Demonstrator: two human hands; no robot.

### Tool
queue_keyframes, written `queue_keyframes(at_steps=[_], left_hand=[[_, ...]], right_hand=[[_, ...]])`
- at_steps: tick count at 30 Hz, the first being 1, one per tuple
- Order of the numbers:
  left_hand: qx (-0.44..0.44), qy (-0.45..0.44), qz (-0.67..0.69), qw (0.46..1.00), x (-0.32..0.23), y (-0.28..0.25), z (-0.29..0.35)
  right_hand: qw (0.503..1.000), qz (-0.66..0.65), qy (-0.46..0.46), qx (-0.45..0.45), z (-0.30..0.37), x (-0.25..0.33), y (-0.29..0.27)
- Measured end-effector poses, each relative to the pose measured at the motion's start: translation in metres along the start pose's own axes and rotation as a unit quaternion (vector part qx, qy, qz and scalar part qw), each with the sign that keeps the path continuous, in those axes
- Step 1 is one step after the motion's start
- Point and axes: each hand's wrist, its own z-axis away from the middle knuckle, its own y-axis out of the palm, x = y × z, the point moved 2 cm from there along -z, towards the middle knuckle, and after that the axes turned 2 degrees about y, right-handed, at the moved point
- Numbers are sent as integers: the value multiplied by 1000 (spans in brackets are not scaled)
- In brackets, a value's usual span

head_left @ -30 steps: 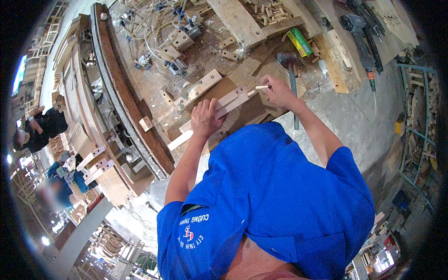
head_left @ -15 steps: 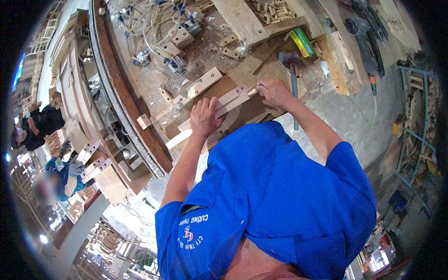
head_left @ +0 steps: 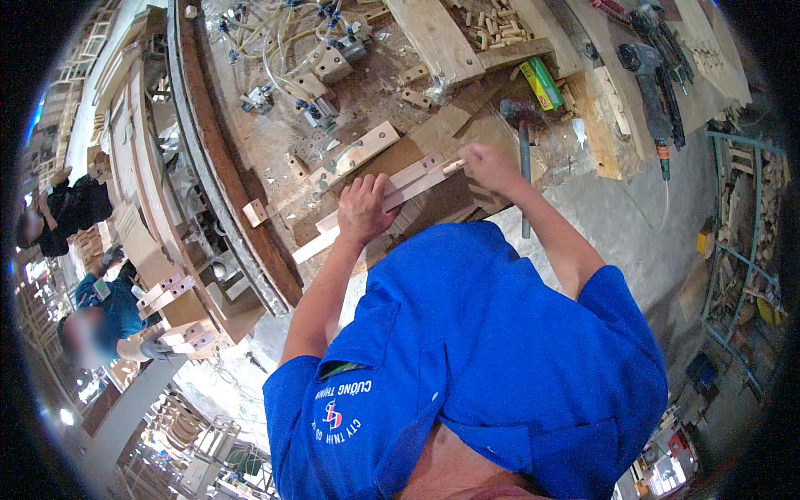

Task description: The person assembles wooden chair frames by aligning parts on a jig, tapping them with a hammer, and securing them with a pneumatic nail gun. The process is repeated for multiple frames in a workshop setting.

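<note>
My left hand [head_left: 365, 208] is closed over a pale wooden strip [head_left: 408, 190], pressing it down on the bench. Along its far side lies a second wooden piece [head_left: 423, 167] with dark holes. A short wooden dowel [head_left: 453, 166] juts from the strip's right end. Just beyond the dowel is my right hand [head_left: 493, 168], its curled fingers smeared by motion; whether they touch the dowel I cannot tell. A dark-headed hammer [head_left: 525, 146] lies right of that hand, handle toward me.
Beyond my hands lies a drilled wooden block [head_left: 358, 154]. Clamps with air hoses [head_left: 312, 79] fill the far left. Loose dowels [head_left: 500, 29], a green-yellow box [head_left: 542, 83] and a power tool [head_left: 646, 75] are at the far right. A gloved co-worker [head_left: 112, 312] handles wooden pieces at left.
My right hand has gone from a clear pinch at the dowel to a blurred pose slightly right of it. My left hand keeps its hold. The co-worker's gloved hand has moved nearer.
</note>
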Motion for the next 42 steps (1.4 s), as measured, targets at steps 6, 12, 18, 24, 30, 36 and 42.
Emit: queue_keyframes(at_steps=[6, 12, 18, 24, 30, 36, 42], left_hand=[[14, 1, 0, 1000, 25, -18, 32], [-5, -4, -19, 1000, 28, -21, 41], [3, 31, -44, 999, 30, -22, 40], [-19, 31, -49, 998, 34, -12, 55], [-76, 77, -48, 993, 34, -24, 53], [-62, 73, -7, 995, 31, -27, 54], [-47, 87, -44, 994, 44, -12, 61]], right_hand=[[960, 118, 197, -162, 21, -43, -58], [949, 146, 204, -190, 18, -73, -42], [913, -273, 251, -171, 49, -74, -37], [851, -452, 212, -165, 116, 37, 5], [804, -554, 190, -106, 149, 80, 37], [800, -535, 142, -233, 164, 89, 11], [804, -410, 101, -419, 190, 129, -103]])
